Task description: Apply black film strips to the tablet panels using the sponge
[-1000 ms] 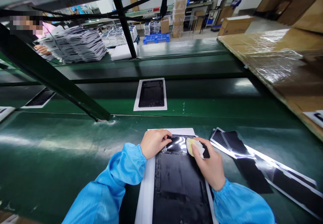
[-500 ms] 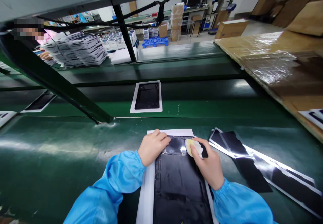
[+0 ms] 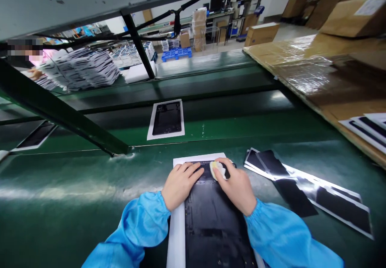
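Observation:
A black panel [image 3: 215, 223] lies on a white sheet [image 3: 176, 227] on the green bench in front of me. My left hand [image 3: 179, 184] rests flat on the panel's upper left part, fingers stretched out and close together. My right hand [image 3: 237, 185] is closed on a small pale yellow-white pad [image 3: 217, 170] and presses it on the panel's far end. Both arms wear blue sleeves.
Long black strips with white backing [image 3: 307, 189] lie to the right. Another black panel on a white sheet [image 3: 167, 119] sits on the conveyor [image 3: 241, 125] beyond. A green slanted beam [image 3: 60, 113] crosses left. A wrapped cardboard pallet [image 3: 319, 71] stands right. Another person works by stacked parts [image 3: 81, 67] far left.
The view has swung right and down a little. My right hand has slid the pad leftward toward the left hand. The panel on the conveyor has drifted left.

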Tool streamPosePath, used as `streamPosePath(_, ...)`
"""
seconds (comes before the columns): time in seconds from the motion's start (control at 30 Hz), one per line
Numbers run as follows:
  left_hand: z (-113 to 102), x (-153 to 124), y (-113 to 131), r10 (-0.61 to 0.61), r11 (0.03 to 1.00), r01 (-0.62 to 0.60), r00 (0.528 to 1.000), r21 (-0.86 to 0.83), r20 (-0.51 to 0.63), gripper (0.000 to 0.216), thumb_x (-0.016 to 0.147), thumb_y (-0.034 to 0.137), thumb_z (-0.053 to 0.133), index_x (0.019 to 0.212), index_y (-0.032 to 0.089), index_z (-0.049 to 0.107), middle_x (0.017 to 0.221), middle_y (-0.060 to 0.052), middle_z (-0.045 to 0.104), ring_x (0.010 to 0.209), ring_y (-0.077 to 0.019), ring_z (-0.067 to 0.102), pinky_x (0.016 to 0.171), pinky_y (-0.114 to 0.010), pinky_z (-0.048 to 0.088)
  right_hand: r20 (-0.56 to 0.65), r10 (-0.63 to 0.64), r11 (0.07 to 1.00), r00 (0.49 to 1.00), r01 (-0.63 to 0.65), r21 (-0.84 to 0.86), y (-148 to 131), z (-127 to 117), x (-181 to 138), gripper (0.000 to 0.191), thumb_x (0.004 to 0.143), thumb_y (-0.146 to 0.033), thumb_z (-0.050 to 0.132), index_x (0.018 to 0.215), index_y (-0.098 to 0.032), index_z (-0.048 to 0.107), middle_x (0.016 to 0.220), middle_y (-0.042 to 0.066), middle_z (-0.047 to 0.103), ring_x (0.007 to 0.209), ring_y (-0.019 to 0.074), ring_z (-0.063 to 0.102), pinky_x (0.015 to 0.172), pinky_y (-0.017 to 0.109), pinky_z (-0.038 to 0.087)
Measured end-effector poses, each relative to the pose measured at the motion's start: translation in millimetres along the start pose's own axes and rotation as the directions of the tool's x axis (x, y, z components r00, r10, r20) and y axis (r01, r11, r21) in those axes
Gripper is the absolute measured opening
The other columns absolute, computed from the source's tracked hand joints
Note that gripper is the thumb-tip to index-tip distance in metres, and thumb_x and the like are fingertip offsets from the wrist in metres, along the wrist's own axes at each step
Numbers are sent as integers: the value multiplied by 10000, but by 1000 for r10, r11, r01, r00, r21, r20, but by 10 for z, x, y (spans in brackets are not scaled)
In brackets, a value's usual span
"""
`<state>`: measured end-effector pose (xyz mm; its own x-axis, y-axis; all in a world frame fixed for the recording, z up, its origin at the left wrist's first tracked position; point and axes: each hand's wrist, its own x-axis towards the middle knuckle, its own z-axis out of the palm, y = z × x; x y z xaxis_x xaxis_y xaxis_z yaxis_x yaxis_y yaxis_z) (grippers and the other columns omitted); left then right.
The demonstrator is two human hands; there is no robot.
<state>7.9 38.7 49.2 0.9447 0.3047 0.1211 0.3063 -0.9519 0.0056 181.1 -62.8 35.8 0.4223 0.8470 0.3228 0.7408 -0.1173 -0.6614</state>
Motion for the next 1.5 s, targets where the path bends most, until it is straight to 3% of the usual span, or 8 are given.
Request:
streamPosePath(0.13, -33, -33, -70, 40, 999, -38, 998, -38, 47, 404, 935, 83, 429, 1283, 248, 551, 1318, -51, 545, 1161, -216, 491, 892, -354, 461, 45, -27, 999, 999, 28, -25, -2, 10, 42, 319, 936, -376, 343, 990, -192, 598, 559, 0, 589, 468, 208, 591, 453, 254, 343)
streamPosePath(0.27, -95, -93, -123, 102, 992, -95, 991, -86, 83, 455, 916, 57, 437, 1256, 325, 578, 1350, -27, 517, 1256, -244, 437, 954, -400, 452, -1, 29, 996, 1000, -29, -84, 109, -125, 10, 336, 935, -407, 352, 1003, -186, 597, 527, -8, 570, 408, 198, 551, 430, 245, 318)
streamPosePath(0.43, -128, -90, -135, 89, 990, -75, 990, -122, 112, 480, 903, 37, 439, 1231, 348, 599, 1342, -18, 526, 1268, -236, 438, 975, -413, 454, 38, -16, 999, 999, 18, -35, 65, -97, -45, 289, 945, -347, 354, 1013, -194, 589, 574, -4, 594, 455, 193, 579, 454, 236, 348)
streamPosePath(0.93, -67, -82, -125, 87, 991, -78, 993, -105, 80, 506, 887, 17, 445, 1234, 353, 596, 1346, -18, 524, 1258, -237, 451, 966, -422, 471, -18, -7, 994, 1000, 5, -106, 84, -166, -145, 376, 985, -389, 292, 1012, -175, 601, 543, 1, 582, 417, 195, 561, 437, 249, 318)
streamPosePath(1.13, -92, -85, -130, 86, 992, -80, 994, -96, 64, 505, 894, 15, 406, 1209, 349, 615, 1328, -21, 537, 1226, -235, 475, 948, -428, 482, -5, -7, 1000, 1000, 7, -23, 73, -202, -163, 335, 970, -369, 320, 1001, -187, 599, 521, -17, 559, 412, 191, 556, 432, 247, 323)
streamPosePath(1.27, -92, -64, -101, 87, 992, -86, 996, -95, 4, 465, 920, 39, 369, 1173, 318, 640, 1263, -42, 578, 1179, -244, 500, 917, -429, 494, -81, 162, 966, 983, -142, 216, 175, -287, -192, 275, 909, -411, 457, 1012, -197, 594, 671, 7, 626, 514, 194, 599, 473, 247, 413)
streamPosePath(1.4, -24, 67, 66, 112, 990, -120, 988, -73, -105, 410, 947, 72, 341, 1166, 255, 636, 1168, -90, 600, 1099, -248, 527, 863, -411, 503, -184, 426, 795, 886, -269, 544, 293, -282, -213, 323, 834, -463, 586, 1010, -192, 594, 793, 34, 636, 568, 199, 592, 480, 267, 511)
streamPosePath(1.5, 16, 203, 263, 180, 983, -184, 977, -27, -112, 357, 946, 84, 379, 1188, 223, 601, 1149, -107, 587, 1041, -241, 545, 838, -393, 498, -207, 500, 708, 841, -259, 657, 305, -220, -220, 362, 799, -483, 634, 992, -179, 602, 804, 47, 624, 593, 202, 589, 450, 259, 530)
